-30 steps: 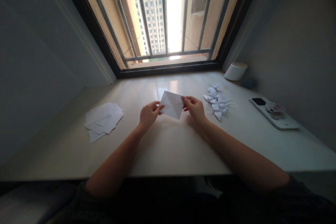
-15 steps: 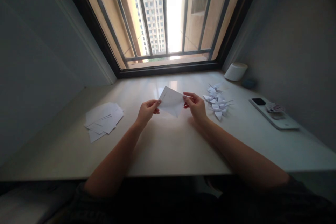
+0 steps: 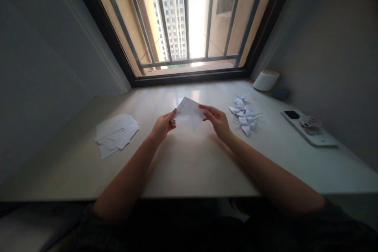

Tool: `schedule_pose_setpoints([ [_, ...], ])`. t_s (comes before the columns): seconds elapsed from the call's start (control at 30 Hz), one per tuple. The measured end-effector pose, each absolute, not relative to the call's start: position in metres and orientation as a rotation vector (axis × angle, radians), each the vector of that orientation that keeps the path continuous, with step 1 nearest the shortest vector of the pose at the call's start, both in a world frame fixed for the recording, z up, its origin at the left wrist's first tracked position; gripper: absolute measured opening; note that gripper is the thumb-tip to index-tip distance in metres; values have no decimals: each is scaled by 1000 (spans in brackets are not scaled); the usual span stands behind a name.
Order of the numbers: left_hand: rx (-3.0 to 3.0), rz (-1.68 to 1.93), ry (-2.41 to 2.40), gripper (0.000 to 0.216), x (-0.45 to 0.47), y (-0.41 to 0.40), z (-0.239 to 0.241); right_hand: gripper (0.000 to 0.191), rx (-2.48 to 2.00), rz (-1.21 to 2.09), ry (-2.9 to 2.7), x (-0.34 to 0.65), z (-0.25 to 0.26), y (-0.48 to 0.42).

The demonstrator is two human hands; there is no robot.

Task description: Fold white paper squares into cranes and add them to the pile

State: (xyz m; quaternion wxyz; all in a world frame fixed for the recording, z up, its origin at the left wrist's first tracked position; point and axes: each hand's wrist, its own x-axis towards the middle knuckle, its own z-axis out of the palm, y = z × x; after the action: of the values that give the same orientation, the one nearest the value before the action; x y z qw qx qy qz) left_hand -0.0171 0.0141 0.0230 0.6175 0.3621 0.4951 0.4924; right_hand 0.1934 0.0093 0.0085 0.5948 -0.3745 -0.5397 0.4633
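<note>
A creased white sheet of paper [image 3: 189, 113] hangs in the air over the middle of the pale table [image 3: 189, 165]. My left hand [image 3: 162, 125] pinches its left corner. My right hand [image 3: 217, 120] grips its right edge with thumb and fingers. The sheet is folding toward a downward point between both hands.
A loose stack of white paper sheets [image 3: 115, 134] lies at the left. A heap of small folded paper figures [image 3: 244, 114] sits right of my right hand. Further right lie a phone [image 3: 308, 131], a white roll [image 3: 265, 80] and a dark small object [image 3: 280, 93]. A barred window [image 3: 189, 19] stands behind.
Both hands have lifted the sheet slightly and drawn closer together, so the paper bends and narrows into a downward point.
</note>
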Motion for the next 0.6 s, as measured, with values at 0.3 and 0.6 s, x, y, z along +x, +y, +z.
schedule_pose_setpoints([
  [0.3, 630, 1243, 1178, 43, -24, 22, 19, 42, -811, 1177, -1334, 192, 2, 10],
  [0.6, 487, 1169, 1055, 32, -24, 21, 25, 32, -960, 1034, -1414, 193, 0, 11],
])
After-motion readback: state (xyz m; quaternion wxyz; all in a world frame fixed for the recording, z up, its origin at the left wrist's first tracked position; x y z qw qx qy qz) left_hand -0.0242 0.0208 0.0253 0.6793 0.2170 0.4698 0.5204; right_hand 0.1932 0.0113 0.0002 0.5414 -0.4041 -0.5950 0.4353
